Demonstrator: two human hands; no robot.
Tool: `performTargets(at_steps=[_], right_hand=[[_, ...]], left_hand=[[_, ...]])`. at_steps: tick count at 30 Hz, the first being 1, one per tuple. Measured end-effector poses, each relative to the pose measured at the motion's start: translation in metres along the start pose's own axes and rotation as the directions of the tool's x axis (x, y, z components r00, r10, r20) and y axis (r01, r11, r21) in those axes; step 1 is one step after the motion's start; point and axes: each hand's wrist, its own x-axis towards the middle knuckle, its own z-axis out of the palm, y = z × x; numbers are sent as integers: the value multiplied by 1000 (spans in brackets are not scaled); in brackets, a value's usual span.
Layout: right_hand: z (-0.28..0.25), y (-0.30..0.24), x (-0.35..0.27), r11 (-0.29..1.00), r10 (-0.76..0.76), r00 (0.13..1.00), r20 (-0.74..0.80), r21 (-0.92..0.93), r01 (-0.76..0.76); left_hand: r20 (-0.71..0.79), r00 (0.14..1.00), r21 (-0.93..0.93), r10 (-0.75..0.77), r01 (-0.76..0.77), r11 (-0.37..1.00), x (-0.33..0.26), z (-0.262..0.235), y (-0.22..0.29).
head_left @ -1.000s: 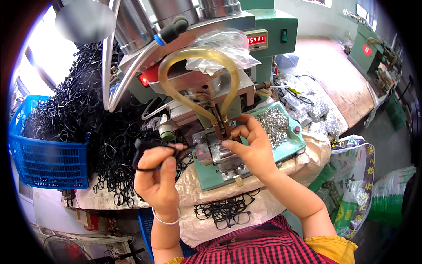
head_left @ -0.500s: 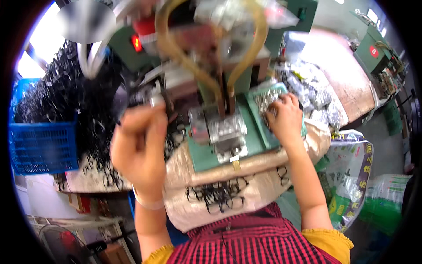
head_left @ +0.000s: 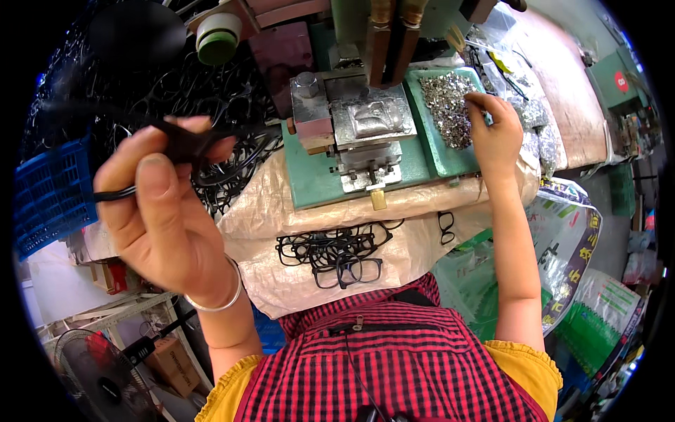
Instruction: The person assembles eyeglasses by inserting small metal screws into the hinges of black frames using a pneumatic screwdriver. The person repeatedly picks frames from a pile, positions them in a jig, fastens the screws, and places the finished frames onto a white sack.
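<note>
My left hand [head_left: 165, 211] is raised close to the camera and holds a black eyeglass frame [head_left: 186, 141] between thumb and fingers. My right hand [head_left: 496, 130] reaches into a green tray [head_left: 439, 151] filled with small silvery metal parts [head_left: 450, 105], fingertips pinched at the pile. Between the hands sits a metal press jig [head_left: 365, 130] on a green machine base [head_left: 313, 179]. Several finished black frames [head_left: 337, 253] lie on the woven sheet [head_left: 281, 211] over my lap.
A big heap of black frames [head_left: 211, 91] fills the left of the bench, with a blue plastic basket [head_left: 49, 197] beside it. Bags of metal parts [head_left: 534, 116] lie right of the tray. A fan [head_left: 98, 380] stands at lower left, printed sacks [head_left: 569, 239] at right.
The view has tipped downward and nearer to the bench. My left hand has lifted the black frame closer to the camera. My right hand moved from the jig to the tray of metal parts.
</note>
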Motion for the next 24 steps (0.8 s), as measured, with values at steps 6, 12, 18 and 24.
performTargets(at_steps=[6,12,18,24], right_hand=[[-16,-73,7,694,203,934,294,630,-349],[10,-137,4,389,124,968,217,887,-249],[3,-138,10,276,97,925,367,883,-380],[-23,-150,9,287,201,834,514,783,-552]], left_hand=[[-75,997,307,1,22,951,44,45,9],[74,991,53,116,-120,991,12,37,10],[45,998,24,44,-46,999,36,32,0],[45,998,9,42,-43,999,30,34,2]])
